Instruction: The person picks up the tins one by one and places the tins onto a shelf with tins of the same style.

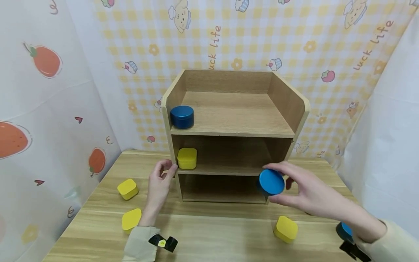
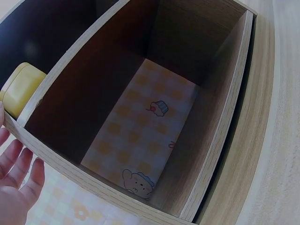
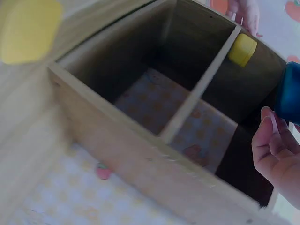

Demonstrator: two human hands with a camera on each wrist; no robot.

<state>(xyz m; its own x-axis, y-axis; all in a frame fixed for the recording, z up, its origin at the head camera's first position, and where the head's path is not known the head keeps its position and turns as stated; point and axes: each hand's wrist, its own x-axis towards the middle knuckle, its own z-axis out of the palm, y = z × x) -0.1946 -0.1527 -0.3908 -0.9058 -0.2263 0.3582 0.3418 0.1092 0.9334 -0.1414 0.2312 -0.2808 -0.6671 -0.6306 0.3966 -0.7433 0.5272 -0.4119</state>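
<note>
My right hand (image 1: 306, 187) holds a round blue tin (image 1: 271, 182) between thumb and fingers, in front of the shelf's lower right corner. The right wrist view shows the same blue tin (image 3: 289, 93) at its right edge. My left hand (image 1: 159, 187) is at the left side panel of the wooden shelf unit (image 1: 235, 134), fingertips right at its front edge. In the left wrist view, its fingers (image 2: 33, 180) are loosely bent outside the panel. Beside them, a yellow rounded-square tin (image 1: 187, 159) stands at the left end of the middle shelf.
Another round blue tin (image 1: 182, 117) stands on the top shelf's left end. On the table lie yellow tins at the left (image 1: 128, 189), near the left sleeve (image 1: 131, 219) and at the front right (image 1: 286, 229). A blue tin (image 1: 345, 231) is partly hidden by the right wrist.
</note>
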